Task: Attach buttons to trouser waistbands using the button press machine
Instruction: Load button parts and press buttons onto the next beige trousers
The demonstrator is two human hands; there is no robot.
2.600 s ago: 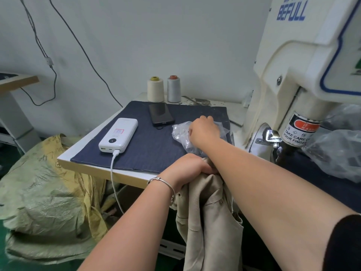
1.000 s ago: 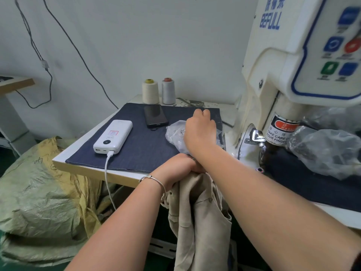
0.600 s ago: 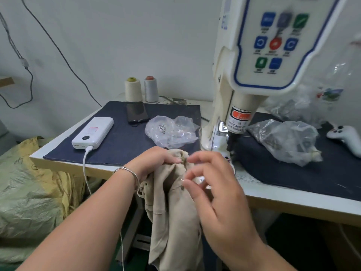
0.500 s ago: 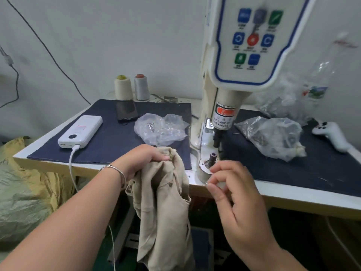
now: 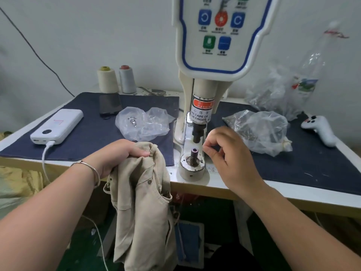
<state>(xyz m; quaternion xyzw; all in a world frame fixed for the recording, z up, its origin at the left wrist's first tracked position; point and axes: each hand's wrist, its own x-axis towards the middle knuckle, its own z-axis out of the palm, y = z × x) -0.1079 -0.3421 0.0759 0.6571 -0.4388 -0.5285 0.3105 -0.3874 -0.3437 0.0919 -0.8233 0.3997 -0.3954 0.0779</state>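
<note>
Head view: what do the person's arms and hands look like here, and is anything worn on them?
Both forearms are bare, with no sleeves or gloves in view. The left hand has a thin silver bangle round its wrist. The right hand wears no ring, watch or band that can be seen, and its wrist is bare. No markings or cables are on either arm.

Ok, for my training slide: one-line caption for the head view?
Left hand grips beige trousers while right hand pinches near the button press machine's lower die.
</note>
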